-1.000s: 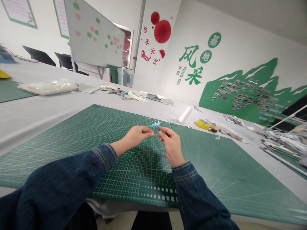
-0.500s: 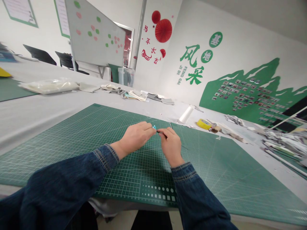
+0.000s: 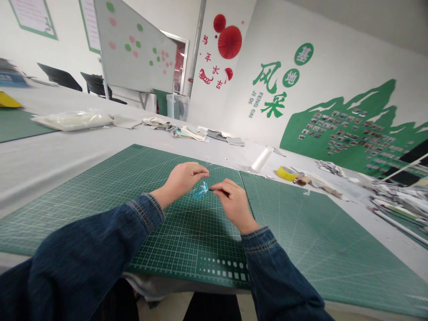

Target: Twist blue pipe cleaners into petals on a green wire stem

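A small, see-through blue piece, crumpled like thin plastic, hangs over the green cutting mat. My right hand pinches a thin dark end beside it, thumb against the fingers. To the left and slightly above the piece is my left hand, its thumb and fingers drawn together. Whatever those left fingertips hold, if anything, is too small to make out. Both hands are raised a little over the mat, and the exact kind of the blue piece does not show.
Beyond the mat stand a white roll and a yellow tape roll. Fabric scraps and a clear plastic package lie along the table's far side. More fabric is heaped at the right.
My left hand has drawn away to the left and up from the right fingertips. More of the blue piece now shows between the hands. The camera view has shifted slightly.
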`<state>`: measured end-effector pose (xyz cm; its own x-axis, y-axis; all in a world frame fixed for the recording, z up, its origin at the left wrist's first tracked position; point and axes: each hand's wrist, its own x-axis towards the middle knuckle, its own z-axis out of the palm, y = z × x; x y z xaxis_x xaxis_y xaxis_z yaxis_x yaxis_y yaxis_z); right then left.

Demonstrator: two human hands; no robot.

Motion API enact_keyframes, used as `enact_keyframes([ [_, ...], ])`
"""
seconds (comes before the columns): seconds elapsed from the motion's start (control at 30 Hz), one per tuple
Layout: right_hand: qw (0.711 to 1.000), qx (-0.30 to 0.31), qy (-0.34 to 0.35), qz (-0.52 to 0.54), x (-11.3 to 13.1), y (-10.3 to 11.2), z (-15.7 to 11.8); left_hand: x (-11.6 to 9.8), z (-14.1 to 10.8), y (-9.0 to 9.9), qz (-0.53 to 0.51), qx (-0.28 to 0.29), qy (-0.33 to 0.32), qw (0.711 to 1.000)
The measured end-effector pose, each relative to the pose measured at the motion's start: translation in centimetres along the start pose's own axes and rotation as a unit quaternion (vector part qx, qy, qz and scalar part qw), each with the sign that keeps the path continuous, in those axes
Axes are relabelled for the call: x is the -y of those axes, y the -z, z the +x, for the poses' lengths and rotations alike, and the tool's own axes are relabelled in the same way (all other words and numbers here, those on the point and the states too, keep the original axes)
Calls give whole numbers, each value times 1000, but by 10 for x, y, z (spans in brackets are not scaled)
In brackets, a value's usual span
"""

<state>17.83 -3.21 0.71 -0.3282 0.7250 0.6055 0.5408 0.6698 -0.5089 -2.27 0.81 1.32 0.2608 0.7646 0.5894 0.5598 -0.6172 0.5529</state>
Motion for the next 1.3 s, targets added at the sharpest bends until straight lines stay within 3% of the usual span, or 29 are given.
enact_keyframes([
  [0.13,997,-33,-31,66,3,2,2,5,0,-7,-83,52,73,993],
  [0.4,966,-137,-141,167,-7,0,0,-4,-8,-23,-161,104,67,979],
  [0.73,978,-171,-118,35,-16,1,1,-17,-12,-21,-92,108,21,990],
  [0.83,981,-167,-96,-31,-18,0,1,-24,-15,-18,8,82,-60,995],
  [0.93,983,-143,-72,-95,-18,1,-1,-30,-17,-15,112,46,-145,982],
  [1.03,982,-107,-49,-147,-15,2,-2,-33,-18,-12,185,2,-189,965],
  [1.17,978,-57,-19,-199,-8,1,-3,-32,-18,-8,250,-26,-214,944],
  [1.3,983,-21,18,-179,-7,-2,-3,-24,-12,-5,213,-41,-164,962],
])
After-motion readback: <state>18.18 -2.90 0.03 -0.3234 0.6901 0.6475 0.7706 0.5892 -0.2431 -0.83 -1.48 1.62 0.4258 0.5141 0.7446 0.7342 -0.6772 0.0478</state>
